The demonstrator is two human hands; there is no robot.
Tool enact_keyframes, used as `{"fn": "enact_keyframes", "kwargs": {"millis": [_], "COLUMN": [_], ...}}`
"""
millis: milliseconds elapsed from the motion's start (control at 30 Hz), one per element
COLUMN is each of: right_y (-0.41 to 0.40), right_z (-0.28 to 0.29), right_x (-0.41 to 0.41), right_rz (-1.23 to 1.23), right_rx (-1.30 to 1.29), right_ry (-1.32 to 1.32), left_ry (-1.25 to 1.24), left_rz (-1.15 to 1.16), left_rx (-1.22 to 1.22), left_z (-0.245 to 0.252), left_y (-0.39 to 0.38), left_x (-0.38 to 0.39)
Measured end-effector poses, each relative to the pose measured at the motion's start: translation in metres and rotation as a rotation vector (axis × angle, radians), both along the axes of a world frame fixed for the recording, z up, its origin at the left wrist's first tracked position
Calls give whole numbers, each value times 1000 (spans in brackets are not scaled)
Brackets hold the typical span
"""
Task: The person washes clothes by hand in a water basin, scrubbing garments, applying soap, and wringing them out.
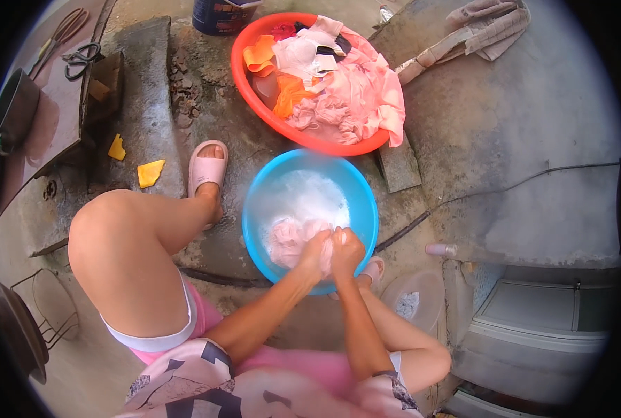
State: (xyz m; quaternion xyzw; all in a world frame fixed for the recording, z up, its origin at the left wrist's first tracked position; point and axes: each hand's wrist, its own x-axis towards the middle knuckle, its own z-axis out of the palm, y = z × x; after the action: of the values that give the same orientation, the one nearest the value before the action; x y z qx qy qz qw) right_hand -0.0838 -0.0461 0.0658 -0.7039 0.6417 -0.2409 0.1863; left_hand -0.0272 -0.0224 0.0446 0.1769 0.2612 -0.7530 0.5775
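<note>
A blue plastic basin stands on the ground between my feet, with sudsy water and a wet pale pink cloth in it. Both fists are closed on this cloth over the near right part of the basin. My left hand grips it beside my right hand, the two nearly touching. Part of the cloth lies in the suds to the left of my hands. Beyond, against the blue basin, a larger red basin holds pink, orange and white clothes, with a pale bra on top and a pink garment hanging over its rim.
A dark blue bucket stands at the top. Scissors and a dark pot are on a surface at left. Yellow pieces lie on the stone slab. A black cable and a pinkish cylinder lie at right.
</note>
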Motion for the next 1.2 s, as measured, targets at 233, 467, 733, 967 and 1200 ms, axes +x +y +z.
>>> {"fn": "enact_keyframes", "kwargs": {"millis": [233,467,733,967,1200], "right_y": [8,39,-22,-27,-40], "right_z": [-19,-15,-52,-55,-43], "right_x": [9,19,-70,-76,-96], "right_rz": [85,126,-83,656,-323], "right_rx": [-44,-167,389,708,707], "right_ry": [-107,48,-283,133,-722], "left_ry": [14,-30,-379,-1827,-342], "left_rz": [19,32,-298,-762,-310], "left_rx": [111,51,-21,-555,-318], "left_z": [-17,3,-3,-29,-69], "left_y": [8,0,6,39,12], "left_x": [4,2,-16,-52,-46]}}
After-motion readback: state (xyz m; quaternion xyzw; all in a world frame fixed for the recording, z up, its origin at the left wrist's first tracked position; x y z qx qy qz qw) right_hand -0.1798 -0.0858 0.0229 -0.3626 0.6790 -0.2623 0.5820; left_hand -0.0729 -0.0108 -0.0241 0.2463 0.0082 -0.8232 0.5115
